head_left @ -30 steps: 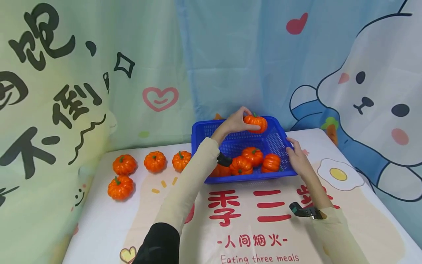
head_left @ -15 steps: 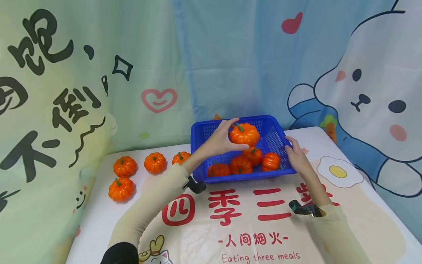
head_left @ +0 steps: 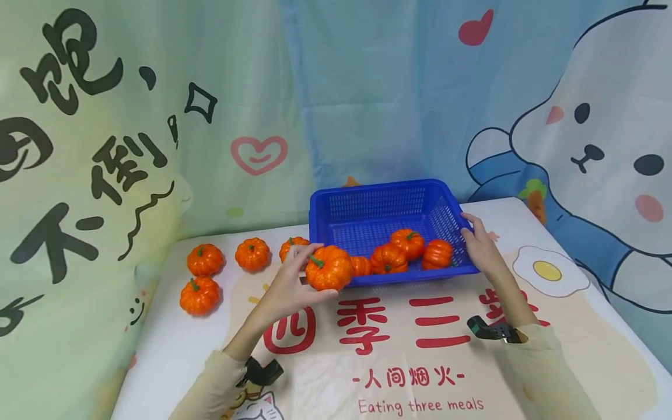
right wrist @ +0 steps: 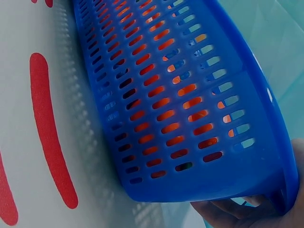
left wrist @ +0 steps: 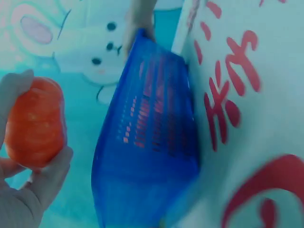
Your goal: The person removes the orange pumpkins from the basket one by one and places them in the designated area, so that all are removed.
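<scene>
My left hand (head_left: 286,294) grips a small orange pumpkin (head_left: 331,268) with a green stem, thumb below and fingers above. It is held in front of the near left corner of a blue plastic basket (head_left: 367,189). In the left wrist view the pumpkin (left wrist: 37,123) sits between thumb and fingers, apart from the basket wall (left wrist: 142,161). Several more pumpkins (head_left: 406,244) lie inside along the near side. My right hand (head_left: 485,251) grips the basket's right rim; in the right wrist view its fingers (right wrist: 223,211) curl under that rim.
Left of the basket, several pumpkins (head_left: 200,295) stand on the printed tablecloth (head_left: 157,356); one is partly hidden behind my left hand. A curtain (head_left: 362,134) with cartoon prints hangs right behind the table.
My left hand has carried the pumpkin from above the back of the basket, toward me and left, out past its near left corner. The right hand keeps its grip on the rim.
</scene>
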The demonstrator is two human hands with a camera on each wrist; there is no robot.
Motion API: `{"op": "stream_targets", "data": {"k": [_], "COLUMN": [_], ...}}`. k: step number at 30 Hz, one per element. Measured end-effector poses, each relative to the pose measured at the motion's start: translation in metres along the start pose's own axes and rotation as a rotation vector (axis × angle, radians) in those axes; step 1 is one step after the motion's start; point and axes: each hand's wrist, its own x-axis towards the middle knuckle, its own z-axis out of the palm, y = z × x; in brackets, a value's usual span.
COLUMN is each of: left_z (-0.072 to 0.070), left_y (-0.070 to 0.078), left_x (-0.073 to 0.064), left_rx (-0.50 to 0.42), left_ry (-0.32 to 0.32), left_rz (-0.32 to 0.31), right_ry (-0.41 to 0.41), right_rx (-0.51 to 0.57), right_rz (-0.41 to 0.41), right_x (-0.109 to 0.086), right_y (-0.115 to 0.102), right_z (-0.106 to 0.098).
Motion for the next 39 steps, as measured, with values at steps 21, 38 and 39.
{"op": "stream_targets", "data": {"k": [21, 38, 39], "left_z": [-0.045, -0.053, -0.053], "left_y": [-0.080, -0.111, -0.112], "left_x": [-0.078, -0.072, -0.072], "left_rx": [0.262, 0.399, 0.404], "left_ry": [0.232, 0.244, 0.238], "left_rz": [-0.386, -0.491, -0.496], "right_ry": [0.013, 0.004, 0.005], "right_rx": [0.008, -0.005, -0.006], "right_rz": [-0.015, 0.002, 0.002], "right_x": [-0.003, 0.000, -0.001], "right_y": [-0.001, -0.002, -0.002], "right_z": [-0.004, -0.001, -0.001]}}
